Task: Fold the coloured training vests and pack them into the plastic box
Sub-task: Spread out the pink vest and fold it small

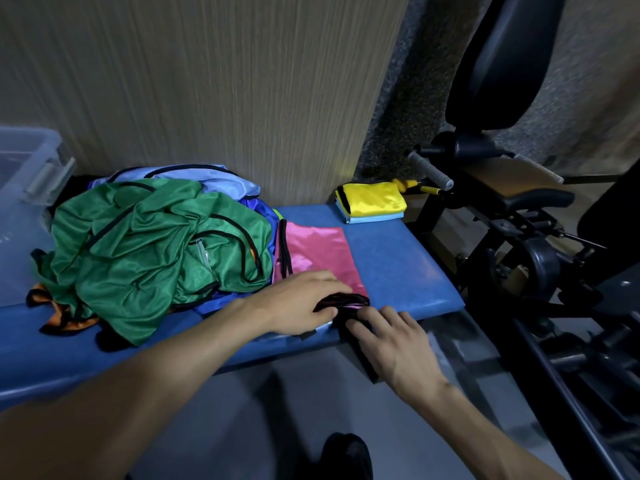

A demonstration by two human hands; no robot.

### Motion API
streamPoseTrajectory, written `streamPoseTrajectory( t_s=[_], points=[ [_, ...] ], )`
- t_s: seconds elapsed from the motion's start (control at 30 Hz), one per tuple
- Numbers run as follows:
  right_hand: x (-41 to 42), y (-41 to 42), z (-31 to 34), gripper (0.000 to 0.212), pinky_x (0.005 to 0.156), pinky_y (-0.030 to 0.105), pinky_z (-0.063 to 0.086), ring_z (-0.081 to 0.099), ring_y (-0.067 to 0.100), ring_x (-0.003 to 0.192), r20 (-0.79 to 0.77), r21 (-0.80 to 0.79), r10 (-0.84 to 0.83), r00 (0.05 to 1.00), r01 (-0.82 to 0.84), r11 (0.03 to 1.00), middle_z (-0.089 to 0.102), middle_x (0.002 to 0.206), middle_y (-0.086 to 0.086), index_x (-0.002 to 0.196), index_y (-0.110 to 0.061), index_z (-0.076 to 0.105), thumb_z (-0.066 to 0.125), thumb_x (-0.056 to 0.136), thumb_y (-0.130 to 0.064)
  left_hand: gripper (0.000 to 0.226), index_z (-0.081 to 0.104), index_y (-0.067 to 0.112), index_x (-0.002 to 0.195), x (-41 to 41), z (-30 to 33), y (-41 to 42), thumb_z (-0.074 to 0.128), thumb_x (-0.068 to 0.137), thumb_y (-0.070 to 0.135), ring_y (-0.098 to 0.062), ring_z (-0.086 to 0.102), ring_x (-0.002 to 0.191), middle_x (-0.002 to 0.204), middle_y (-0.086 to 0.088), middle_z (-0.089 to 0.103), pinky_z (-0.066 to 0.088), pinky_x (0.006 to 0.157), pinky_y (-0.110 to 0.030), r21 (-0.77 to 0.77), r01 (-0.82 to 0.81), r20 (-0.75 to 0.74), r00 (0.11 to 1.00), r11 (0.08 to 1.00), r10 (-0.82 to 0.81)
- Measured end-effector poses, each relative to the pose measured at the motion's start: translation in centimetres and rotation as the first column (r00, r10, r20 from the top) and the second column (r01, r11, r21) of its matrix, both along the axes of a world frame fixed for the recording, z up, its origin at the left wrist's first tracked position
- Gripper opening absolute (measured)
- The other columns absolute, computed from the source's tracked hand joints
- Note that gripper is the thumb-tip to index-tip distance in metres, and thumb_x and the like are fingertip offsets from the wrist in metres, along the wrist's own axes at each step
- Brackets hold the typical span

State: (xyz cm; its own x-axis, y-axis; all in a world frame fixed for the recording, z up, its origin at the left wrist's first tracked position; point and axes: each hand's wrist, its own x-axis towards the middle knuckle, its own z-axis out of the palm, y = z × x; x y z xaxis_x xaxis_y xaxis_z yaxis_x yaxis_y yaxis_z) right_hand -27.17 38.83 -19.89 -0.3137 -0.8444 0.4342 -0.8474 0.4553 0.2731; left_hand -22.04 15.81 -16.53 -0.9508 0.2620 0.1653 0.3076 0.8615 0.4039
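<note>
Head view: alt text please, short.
Both hands, left hand and right hand, work the near black-trimmed edge of a pink vest on a blue bench. Unfolded vests lie left, folded yellow vest behind, plastic box far left.

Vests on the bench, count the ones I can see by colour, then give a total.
Green: 1
Orange: 1
Pink: 1
Yellow: 1
Light blue: 2, pile and folded stack
Dark blue: 1
Total: 7 visible; the pile may hide more.

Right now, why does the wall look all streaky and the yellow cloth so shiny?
Head view: the wall is smeared by motion blur, and the wide lens curves the blue bench; light glares off the glossy yellow vest and pink vest, while the right side lies dim.
</note>
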Motion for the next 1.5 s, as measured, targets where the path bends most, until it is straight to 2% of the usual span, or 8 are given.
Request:
streamPoseTrajectory(
  t_s=[0.37, 0.47, 0.57, 0.73, 0.83, 0.97, 1.2, 1.5],
  points=[
    [0.9, 1.3, 1.7, 0.026, 0.041, 0.030, 0.025, 0.053, 0.017, 0.062, 0.229, 0.135, -0.023, 0.973, -0.008, 0.991, 0.050, 0.082, -0.008, 0.089, -0.026, 0.062, 0.081, 0.075, -0.015, 0.053, 0.045, 0.021, 0.152, 1.1, -1.5, 0.5, 0.056, 0.100, 0.027, -0.023, 0.046, 0.135, 0.148, -0.004, 0.050, 0.036, 0.113, -0.033, -0.130, -0.010, 0.015, 1.000, 0.992, 0.012],
    [0.5, 0.5, 3.0, 0.008, 0.042, 0.037, 0.042, 0.059, 0.019, 0.066, 0.350, 0.113, -0.028, 0.936, -0.012, 0.994, 0.050, 0.086, -0.007, 0.093, -0.026, 0.061, 0.068, 0.088, -0.027, 0.053, 0.044, 0.018, 0.152, 1.6, -1.7, 0.7, 0.053, 0.101, 0.027, -0.024, 0.040, 0.140, 0.154, -0.007, 0.044, 0.029, 0.117, -0.031, -0.150, -0.020, 0.001, 1.000, 0.989, 0.020],
    [-1.1, -1.4, 5.0, 0.026, 0.062, 0.044, 0.051, 0.062, 0.025, 0.076, 0.527, 0.010, -0.025, 0.849, 0.023, 1.000, 0.056, 0.091, -0.005, 0.099, -0.023, 0.064, 0.044, 0.097, -0.038, 0.046, 0.056, 0.012, 0.141, 1.6, -2.2, 0.8, 0.051, 0.099, 0.030, -0.027, 0.046, 0.133, 0.143, -0.010, 0.051, 0.033, 0.115, -0.034, -0.169, -0.024, -0.035, 0.999, 0.985, 0.018],
    [-4.4, -5.3, 6.2, 0.014, 0.071, 0.040, 0.044, 0.055, 0.028, 0.081, 0.627, 0.061, -0.144, 0.766, 0.136, 0.989, 0.052, 0.084, 0.001, 0.085, -0.012, 0.059, 0.062, 0.095, -0.021, 0.024, 0.062, 0.011, 0.105, 1.7, -2.7, 0.5, 0.050, 0.098, 0.031, -0.026, 0.053, 0.106, 0.106, -0.007, 0.055, 0.044, 0.099, -0.038, -0.178, -0.010, -0.073, 0.997, 0.984, -0.003],
    [-5.7, -6.8, 5.5, 0.028, 0.067, 0.031, 0.040, 0.058, 0.028, 0.083, 0.681, 0.132, -0.261, 0.684, 0.236, 0.963, 0.055, 0.081, 0.003, 0.070, -0.020, 0.051, 0.069, 0.090, -0.019, 0.030, 0.062, 0.012, 0.112, 1.7, -2.6, 0.4, 0.047, 0.100, 0.035, -0.025, 0.052, 0.110, 0.110, -0.006, 0.056, 0.043, 0.104, -0.036, -0.160, -0.010, -0.045, 0.999, 0.987, 0.003],
    [-6.2, -7.6, 4.7, 0.021, 0.069, 0.026, 0.044, 0.062, 0.023, 0.087, 0.731, 0.140, -0.323, 0.601, 0.331, 0.933, 0.063, 0.096, 0.004, 0.079, -0.023, 0.060, 0.078, 0.082, -0.013, 0.043, 0.051, 0.016, 0.133, 2.0, -2.1, 0.1, 0.054, 0.097, 0.040, -0.017, 0.047, 0.127, 0.134, -0.001, 0.053, 0.040, 0.109, -0.035, -0.074, -0.047, 0.051, 0.997, 0.996, 0.051],
    [-5.3, -7.4, 4.3, 0.025, 0.060, 0.028, 0.038, 0.057, 0.022, 0.076, 0.683, 0.106, -0.274, 0.677, 0.279, 0.954, 0.059, 0.077, -0.004, 0.075, -0.023, 0.053, 0.074, 0.077, -0.008, 0.073, 0.035, 0.022, 0.147, 3.0, -1.8, -0.2, 0.066, 0.086, 0.048, -0.013, 0.041, 0.134, 0.147, 0.005, 0.042, 0.037, 0.112, -0.030, -0.049, -0.083, 0.029, 0.996, 0.995, 0.085],
    [-2.4, -5.7, 5.3, 0.021, 0.079, 0.042, 0.049, 0.061, 0.031, 0.090, 0.608, 0.147, -0.148, 0.780, 0.073, 0.987, 0.062, 0.102, 0.002, 0.113, -0.021, 0.059, 0.054, 0.093, -0.020, 0.074, 0.051, 0.029, 0.125, 8.3, -2.0, -2.6, 0.063, 0.069, 0.075, -0.013, 0.048, 0.108, 0.119, 0.013, 0.047, 0.045, 0.091, -0.031, -0.177, -0.330, -0.231, 0.930, 0.927, 0.287]
  ],
)
